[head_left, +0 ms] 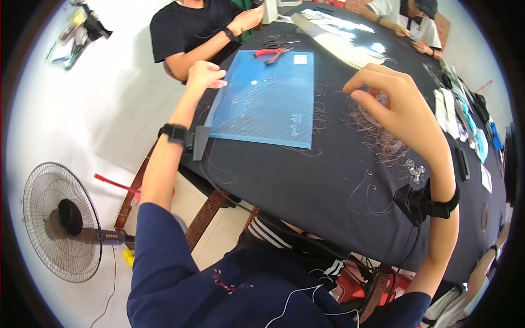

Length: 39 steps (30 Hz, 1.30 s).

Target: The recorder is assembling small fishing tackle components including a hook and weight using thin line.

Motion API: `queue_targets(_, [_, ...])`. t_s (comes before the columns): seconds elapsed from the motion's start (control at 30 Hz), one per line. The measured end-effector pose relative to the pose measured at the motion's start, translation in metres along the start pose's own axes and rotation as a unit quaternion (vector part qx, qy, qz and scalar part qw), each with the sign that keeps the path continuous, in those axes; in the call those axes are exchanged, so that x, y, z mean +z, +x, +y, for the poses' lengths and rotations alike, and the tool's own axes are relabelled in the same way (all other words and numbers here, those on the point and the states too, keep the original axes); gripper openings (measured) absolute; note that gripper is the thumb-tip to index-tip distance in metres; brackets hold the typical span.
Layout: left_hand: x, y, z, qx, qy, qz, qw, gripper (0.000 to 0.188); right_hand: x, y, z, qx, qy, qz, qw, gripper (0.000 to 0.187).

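— Thin pinkish-copper wire strands, a tangled heap of them, lie on the black cloth-covered bench right under the right hand. Its fingers are pinched narrow, thumb to forefinger; whether a strand sits between them I cannot tell.

— And the left hand?

— Raised over the bench's near-left edge, fingers curled close together, just beside the left border of the blue translucent ruled cutting mat. What it grips, if anything, is too fine to see.

— Room to move?

— Between the two hands the mat is bare apart from a few loose strands. At its far edge lie red-handled pliers, with black-handled scissors just beyond. Right of the heap, a small cluster of silver metal pieces. Along the bench's right rim runs a row of small flat packets.

— Around the bench?

— Black wrist straps sit on both forearms. A person in a black shirt sits at the far left; another in white at the far end. On the pale tiled floor to the left stands a round wire-cage fan.
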<state>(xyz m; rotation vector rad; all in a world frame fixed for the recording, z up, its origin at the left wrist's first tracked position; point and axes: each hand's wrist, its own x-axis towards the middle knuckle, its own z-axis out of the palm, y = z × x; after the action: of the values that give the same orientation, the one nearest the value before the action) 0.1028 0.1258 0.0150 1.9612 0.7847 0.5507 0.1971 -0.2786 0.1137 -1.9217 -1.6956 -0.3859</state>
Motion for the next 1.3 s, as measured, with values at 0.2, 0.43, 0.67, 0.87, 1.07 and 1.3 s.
queue_targets(0.2, [-0.010, -0.055, 0.042, 0.093, 0.011, -0.096, 0.991, 0.028, -0.051, -0.041, 0.002, 0.116, -0.062, 0.006, 0.991, 0.015])
queue_targets(0.43, [0.054, -0.175, 0.133, 0.090, -0.070, -0.466, 0.878, 0.027, -0.072, -0.092, 0.002, 0.255, -0.008, -0.010, 0.967, 0.016])
queue_targets(0.67, [0.143, -0.197, 0.116, 0.355, 0.047, -0.513, 0.780, 0.021, -0.084, -0.146, 0.021, 0.327, 0.027, -0.040, 0.944, 0.013])
queue_targets(0.87, [0.169, -0.200, 0.125, 0.365, 0.077, -0.474, 0.797, 0.013, -0.076, -0.159, 0.029, 0.314, 0.098, -0.070, 0.942, 0.011])
queue_targets(1.07, [0.188, -0.204, 0.131, 0.407, 0.098, -0.438, 0.795, 0.009, -0.041, -0.148, 0.019, 0.253, 0.159, -0.153, 0.942, 0.010])
queue_targets(1.3, [0.204, -0.218, 0.130, 0.516, 0.169, -0.368, 0.755, 0.014, -0.023, -0.153, 0.027, 0.258, 0.200, -0.142, 0.935, 0.010])
